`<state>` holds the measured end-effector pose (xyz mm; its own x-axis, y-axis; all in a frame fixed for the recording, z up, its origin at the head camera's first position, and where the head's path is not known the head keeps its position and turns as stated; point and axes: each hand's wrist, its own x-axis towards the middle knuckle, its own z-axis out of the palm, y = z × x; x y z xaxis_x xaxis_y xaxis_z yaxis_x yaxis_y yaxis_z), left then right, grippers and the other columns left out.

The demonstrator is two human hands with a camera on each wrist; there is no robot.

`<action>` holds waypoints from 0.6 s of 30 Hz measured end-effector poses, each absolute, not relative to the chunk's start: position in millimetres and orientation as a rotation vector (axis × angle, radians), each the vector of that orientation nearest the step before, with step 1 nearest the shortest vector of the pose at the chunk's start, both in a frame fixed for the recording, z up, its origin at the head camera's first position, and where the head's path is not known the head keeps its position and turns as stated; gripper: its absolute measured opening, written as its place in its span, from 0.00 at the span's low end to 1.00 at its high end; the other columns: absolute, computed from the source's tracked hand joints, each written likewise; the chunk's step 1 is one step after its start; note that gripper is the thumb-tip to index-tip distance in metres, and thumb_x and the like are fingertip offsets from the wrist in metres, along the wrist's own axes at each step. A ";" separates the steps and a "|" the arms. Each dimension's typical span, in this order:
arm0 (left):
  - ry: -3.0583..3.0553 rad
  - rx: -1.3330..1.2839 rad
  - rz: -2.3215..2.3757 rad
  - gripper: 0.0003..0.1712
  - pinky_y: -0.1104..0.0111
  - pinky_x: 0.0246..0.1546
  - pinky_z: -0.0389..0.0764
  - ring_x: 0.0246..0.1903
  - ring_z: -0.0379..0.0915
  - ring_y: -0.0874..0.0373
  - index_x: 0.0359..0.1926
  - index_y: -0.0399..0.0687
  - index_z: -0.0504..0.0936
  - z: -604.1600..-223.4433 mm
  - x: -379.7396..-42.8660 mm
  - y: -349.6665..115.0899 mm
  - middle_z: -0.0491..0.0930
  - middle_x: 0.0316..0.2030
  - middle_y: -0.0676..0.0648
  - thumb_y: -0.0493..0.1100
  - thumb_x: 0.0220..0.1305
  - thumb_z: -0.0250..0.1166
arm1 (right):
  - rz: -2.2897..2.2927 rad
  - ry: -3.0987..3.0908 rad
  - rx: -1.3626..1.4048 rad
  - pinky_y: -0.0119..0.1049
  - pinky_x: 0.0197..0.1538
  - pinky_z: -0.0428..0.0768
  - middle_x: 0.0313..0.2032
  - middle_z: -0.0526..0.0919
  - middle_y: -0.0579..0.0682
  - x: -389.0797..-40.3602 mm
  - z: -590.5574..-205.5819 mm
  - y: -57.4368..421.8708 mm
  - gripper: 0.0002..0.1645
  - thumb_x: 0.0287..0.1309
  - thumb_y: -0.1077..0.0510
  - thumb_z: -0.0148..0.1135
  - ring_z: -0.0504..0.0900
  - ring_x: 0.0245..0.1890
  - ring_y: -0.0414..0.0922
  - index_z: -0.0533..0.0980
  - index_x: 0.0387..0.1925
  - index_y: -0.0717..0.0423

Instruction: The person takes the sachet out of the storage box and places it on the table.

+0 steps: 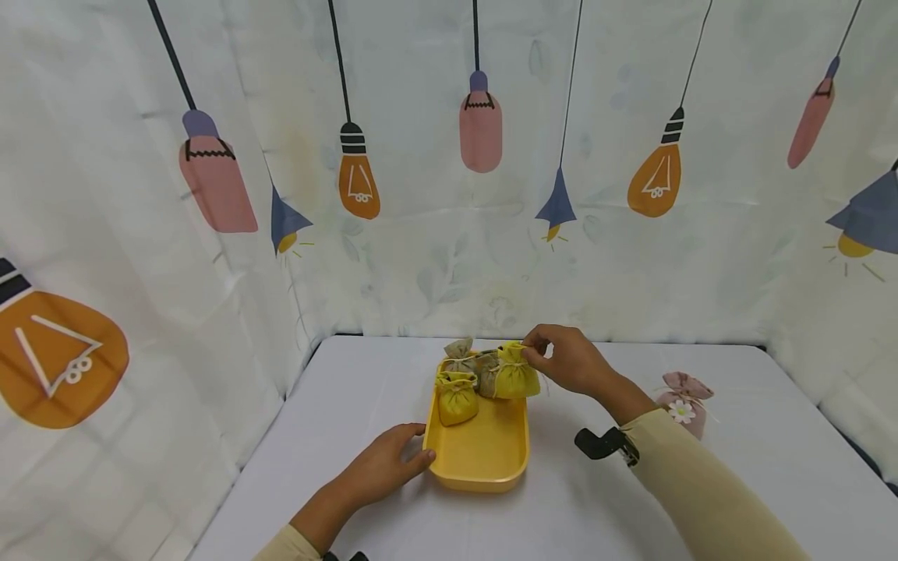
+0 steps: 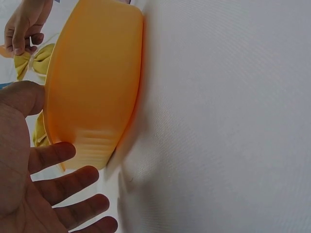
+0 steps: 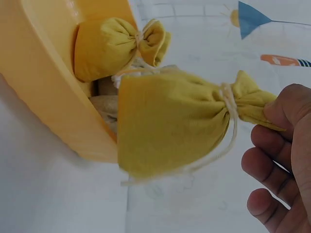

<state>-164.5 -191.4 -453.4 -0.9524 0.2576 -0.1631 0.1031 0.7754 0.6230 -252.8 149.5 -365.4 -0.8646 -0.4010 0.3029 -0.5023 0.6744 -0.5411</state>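
Observation:
My right hand (image 1: 570,358) pinches the gathered top of a yellow drawstring pouch (image 3: 170,124), held over the far right edge of a yellow tray (image 1: 484,460). Another yellow pouch (image 1: 457,401) sits inside the tray on the left. Behind it, at the far end, are greyish-beige pouches (image 1: 460,357), partly covered by the yellow ones. Against the tray's left side rests my left hand (image 1: 382,466). Its thumb touches the rim in the left wrist view, while its fingers (image 2: 68,184) are straight and spread.
A pink pouch (image 1: 684,405) with a white flower lies on the white table (image 1: 337,389) to the right, beside the right forearm. A white curtain (image 1: 421,273) printed with lamps and bulbs hangs behind the table and along its sides.

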 end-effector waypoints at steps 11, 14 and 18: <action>2.721 0.290 0.946 0.40 0.37 0.67 0.64 0.70 0.63 0.38 0.70 0.45 0.73 -453.5 -163.8 -191.8 0.71 0.68 0.40 0.67 0.69 0.62 | 0.920 -2.721 0.663 0.41 0.39 0.79 0.34 0.81 0.41 -250.8 -364.1 174.8 0.03 0.68 0.54 0.68 0.78 0.37 0.43 0.83 0.41 0.47; 2.722 0.287 0.945 0.40 0.37 0.67 0.64 0.70 0.63 0.38 0.70 0.44 0.72 -453.0 -163.7 -191.7 0.71 0.68 0.40 0.67 0.70 0.62 | 0.903 -2.721 0.634 0.43 0.41 0.79 0.34 0.81 0.41 -251.2 -363.4 181.8 0.03 0.68 0.54 0.67 0.79 0.37 0.44 0.83 0.41 0.47; 2.724 0.282 0.935 0.40 0.37 0.67 0.64 0.70 0.63 0.38 0.70 0.44 0.72 -452.2 -164.3 -191.2 0.71 0.68 0.39 0.67 0.69 0.62 | 0.908 -2.738 0.591 0.45 0.44 0.80 0.34 0.82 0.41 -251.4 -362.1 190.7 0.04 0.69 0.53 0.67 0.79 0.38 0.45 0.83 0.41 0.47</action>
